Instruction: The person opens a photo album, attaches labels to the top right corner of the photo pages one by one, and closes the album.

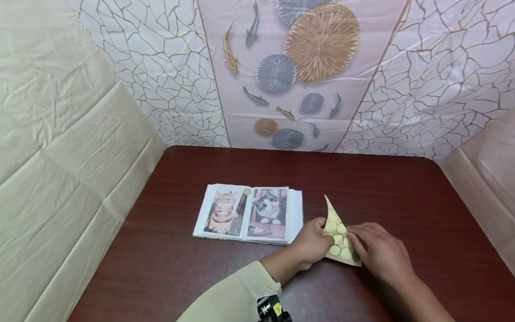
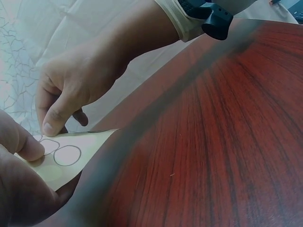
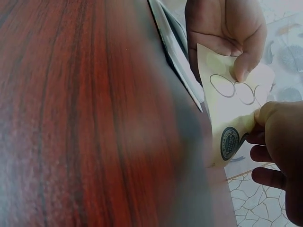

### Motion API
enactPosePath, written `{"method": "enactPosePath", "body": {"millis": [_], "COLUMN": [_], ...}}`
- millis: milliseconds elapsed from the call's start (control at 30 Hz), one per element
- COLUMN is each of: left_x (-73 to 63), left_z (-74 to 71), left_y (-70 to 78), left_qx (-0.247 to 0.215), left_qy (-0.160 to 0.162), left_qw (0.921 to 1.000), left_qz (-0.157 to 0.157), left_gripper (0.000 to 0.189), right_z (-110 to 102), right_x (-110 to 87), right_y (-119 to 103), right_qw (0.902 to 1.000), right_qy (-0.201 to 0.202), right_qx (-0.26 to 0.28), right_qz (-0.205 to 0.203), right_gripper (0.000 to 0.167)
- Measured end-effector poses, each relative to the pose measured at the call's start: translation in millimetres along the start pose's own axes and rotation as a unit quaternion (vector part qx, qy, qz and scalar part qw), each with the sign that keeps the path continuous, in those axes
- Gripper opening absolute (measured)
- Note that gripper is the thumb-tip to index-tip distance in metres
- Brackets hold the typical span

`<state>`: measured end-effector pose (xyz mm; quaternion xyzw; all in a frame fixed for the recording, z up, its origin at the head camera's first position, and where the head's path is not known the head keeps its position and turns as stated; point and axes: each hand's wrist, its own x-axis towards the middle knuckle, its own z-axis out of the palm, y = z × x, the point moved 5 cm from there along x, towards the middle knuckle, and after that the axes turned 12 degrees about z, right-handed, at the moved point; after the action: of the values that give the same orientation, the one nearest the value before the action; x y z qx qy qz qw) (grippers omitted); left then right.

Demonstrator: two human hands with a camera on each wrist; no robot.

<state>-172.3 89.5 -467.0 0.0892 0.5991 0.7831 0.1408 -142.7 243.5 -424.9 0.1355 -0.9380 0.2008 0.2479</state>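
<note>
A pale yellow sheet of round stickers (image 1: 338, 239) is held up over the table between both hands. My left hand (image 1: 309, 243) grips its left side, with the thumb on the printed face. At the right edge, my right hand (image 1: 382, 252) pinches the sheet between thumb and fingers. One dark round sticker with printed lettering (image 3: 230, 143) shows near the lower corner, by the right fingertips. Other circles on the sheet are only outlines. Whether a sticker is lifting under the right fingers cannot be told.
An open photo album (image 1: 295, 214) with cat pictures lies left of the hands, a small round gold sticker (image 1: 247, 191) on its left page. The dark red wooden table (image 1: 169, 264) meets a patterned cloth (image 1: 185, 80) at the back and beige cloth (image 1: 80, 147) at the left.
</note>
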Motion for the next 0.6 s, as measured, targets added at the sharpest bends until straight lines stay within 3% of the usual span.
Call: {"method": "enactPosePath", "body": {"millis": [333, 600], "left_x": [-0.1, -0.8], "left_z": [1.1, 2.0], "left_y": [-0.3, -1.5], "left_qx": [-0.014, -0.005], "left_qy": [-0.01, 0.008], "left_qw": [0.9998, 0.9999], "left_qz": [0.005, 0.003], "left_gripper": [0.029, 0.028], "right_z": [-1.6, -1.8], "right_x": [1.0, -0.8], "right_y": [1.3, 2.7], "right_qw": [0.9993, 0.9974], "right_qy": [-0.002, 0.006], "right_qx": [-0.007, -0.004], "right_qz": [0.038, 0.072], "right_gripper": [0.013, 0.01]}}
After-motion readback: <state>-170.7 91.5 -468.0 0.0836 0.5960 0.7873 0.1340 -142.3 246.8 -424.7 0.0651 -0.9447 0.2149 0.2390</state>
